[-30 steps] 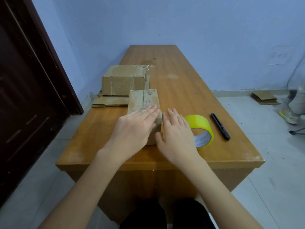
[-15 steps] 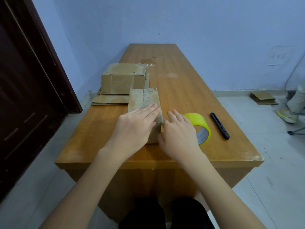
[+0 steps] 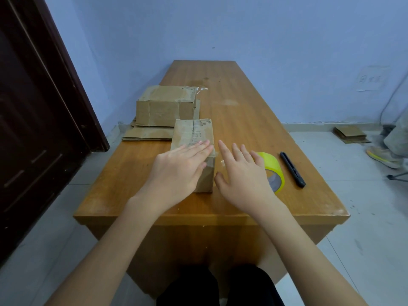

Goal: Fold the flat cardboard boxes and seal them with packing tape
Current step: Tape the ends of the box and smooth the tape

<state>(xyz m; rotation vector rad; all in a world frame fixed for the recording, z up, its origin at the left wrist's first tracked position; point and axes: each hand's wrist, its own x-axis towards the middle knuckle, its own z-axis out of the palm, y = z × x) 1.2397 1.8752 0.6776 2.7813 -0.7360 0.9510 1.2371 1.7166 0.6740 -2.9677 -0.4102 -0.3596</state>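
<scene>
We count two folded cardboard boxes on the wooden surface (image 3: 254, 120). The near box (image 3: 193, 138) lies under our left hand (image 3: 178, 171), whose straight fingers rest flat on its top, grasping nothing. Our right hand (image 3: 240, 175) hovers just beside that box with fingers spread and relaxed, also holding nothing. The far box (image 3: 165, 106) sits on one flat sheet of cardboard (image 3: 148, 134) behind it. One yellow tape roll (image 3: 272, 171) stands partly behind our right hand, and one black cutter (image 3: 292, 169) lies beside the roll.
</scene>
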